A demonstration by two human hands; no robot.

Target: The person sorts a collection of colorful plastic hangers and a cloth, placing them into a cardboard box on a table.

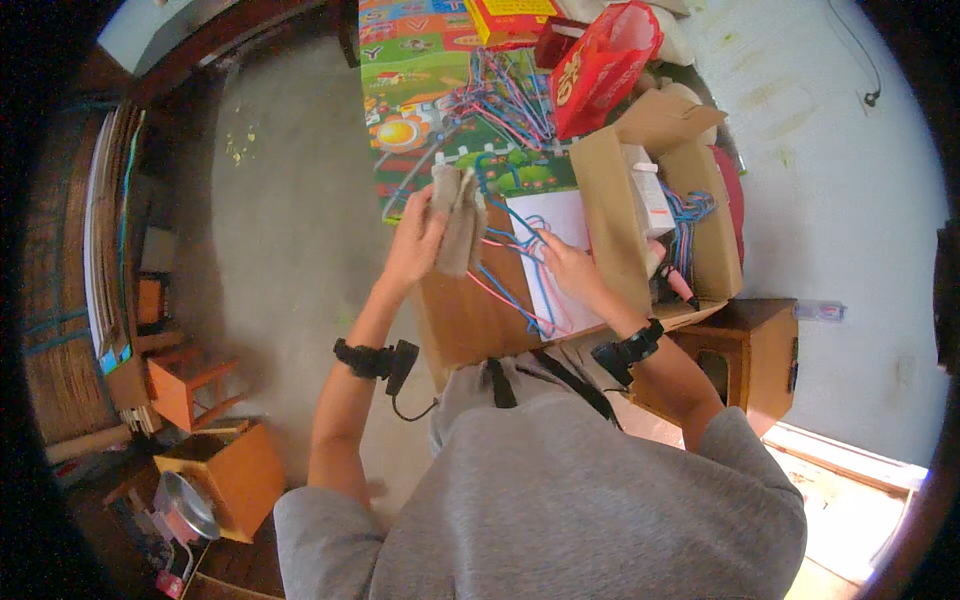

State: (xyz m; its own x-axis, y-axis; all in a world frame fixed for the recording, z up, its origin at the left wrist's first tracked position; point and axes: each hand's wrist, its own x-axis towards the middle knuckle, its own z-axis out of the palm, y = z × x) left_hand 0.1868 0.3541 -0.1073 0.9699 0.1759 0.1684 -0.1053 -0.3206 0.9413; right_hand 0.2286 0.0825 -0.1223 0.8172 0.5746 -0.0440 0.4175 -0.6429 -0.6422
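My left hand (414, 243) is closed on a folded grey-beige cloth (458, 228), holding it up over the table's near left side. My right hand (572, 268) grips a blue hanger (512, 212), whose hooked end reaches up beside the cloth. Beneath that hand, more blue and pink hangers (505, 290) lie across the brown table top (460, 320) and a white sheet (560, 215). Whether the right fingers hold one hanger or more is hard to make out. A tangled pile of blue and pink hangers (508, 100) rests farther back on the colourful printed mat (410, 75).
An open cardboard box (612, 195) at the right holds a white carton (652, 205), hangers and a pink-handled item (682, 287). Behind it stands a red bag (610, 70). A wooden cabinet (765, 350) is at my right; an orange stool (190, 385) is at far left.
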